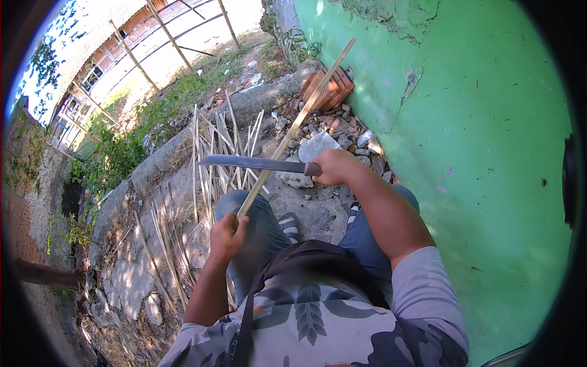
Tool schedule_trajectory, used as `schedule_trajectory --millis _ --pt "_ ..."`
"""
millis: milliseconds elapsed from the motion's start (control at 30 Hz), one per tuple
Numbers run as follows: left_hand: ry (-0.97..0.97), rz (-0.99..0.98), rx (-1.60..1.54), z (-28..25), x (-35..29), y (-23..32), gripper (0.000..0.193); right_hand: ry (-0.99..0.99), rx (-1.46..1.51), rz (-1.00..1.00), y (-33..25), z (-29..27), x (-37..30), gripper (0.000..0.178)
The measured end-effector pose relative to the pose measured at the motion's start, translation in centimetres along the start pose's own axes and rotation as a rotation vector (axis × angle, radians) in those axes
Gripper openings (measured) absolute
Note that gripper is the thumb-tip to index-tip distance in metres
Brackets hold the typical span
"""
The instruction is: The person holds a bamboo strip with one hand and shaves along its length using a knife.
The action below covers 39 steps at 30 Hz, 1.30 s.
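Observation:
My left hand (227,235) is closed around the lower end of a long, pale bamboo strip (299,117), which slants up and away to the right. In my right hand (335,167) is the brown handle of a machete (260,163). Its long dark blade points left and crosses over the strip above my left knee. Whether the blade touches the strip or only passes above it, I cannot tell. Split bamboo strips (214,144) lie in a loose heap beyond my left knee, and more thin strips (165,244) rest on the ground at the left.
A green wall (471,171) rises close on my right. Stones and rubble (321,145) lie ahead, with stacked orange tiles or bricks (327,88) against the wall. A low concrete edge (162,159) runs along the left, with green plants (116,156) behind it.

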<state>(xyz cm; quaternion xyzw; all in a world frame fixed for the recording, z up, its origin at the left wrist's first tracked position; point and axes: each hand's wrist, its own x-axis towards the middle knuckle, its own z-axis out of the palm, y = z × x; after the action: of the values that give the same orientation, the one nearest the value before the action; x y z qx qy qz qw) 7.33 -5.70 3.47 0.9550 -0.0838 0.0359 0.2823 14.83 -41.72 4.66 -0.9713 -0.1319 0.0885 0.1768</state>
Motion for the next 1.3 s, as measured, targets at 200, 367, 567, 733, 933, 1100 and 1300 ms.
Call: schedule_trajectory --millis 200,367,567,733,933,1100,1300 --pt "0.009 0.005 -0.035 0.2 -0.2 -0.1 0.037 -0.086 -0.002 0.014 -0.7 -1.2 0.2 0.031" --pt "0.020 -0.008 -0.061 0.1 -0.3 0.3 0.037 -0.001 0.139 0.118 1.4 -0.4 0.7 0.034" --pt "0.004 -0.002 -0.037 0.1 -0.2 -0.3 0.036 -0.102 0.028 -0.016 -1.4 -0.2 -0.2 0.033" --pt "0.012 0.024 -0.049 0.1 -0.3 -0.3 0.035 -0.092 -0.001 -0.112 -1.4 0.0 0.4 0.031" --pt "0.028 0.006 -0.072 0.4 -0.3 -0.5 0.033 -0.078 0.184 0.110 2.0 0.6 1.4 0.034" --pt "0.019 0.029 -0.070 0.2 0.0 -0.4 0.033 -0.051 0.174 0.003 1.4 1.2 0.9 0.031" --pt "0.024 0.026 -0.070 -0.1 -0.3 0.0 0.032 -0.098 0.015 -0.071 -1.4 -0.3 0.2 0.035"
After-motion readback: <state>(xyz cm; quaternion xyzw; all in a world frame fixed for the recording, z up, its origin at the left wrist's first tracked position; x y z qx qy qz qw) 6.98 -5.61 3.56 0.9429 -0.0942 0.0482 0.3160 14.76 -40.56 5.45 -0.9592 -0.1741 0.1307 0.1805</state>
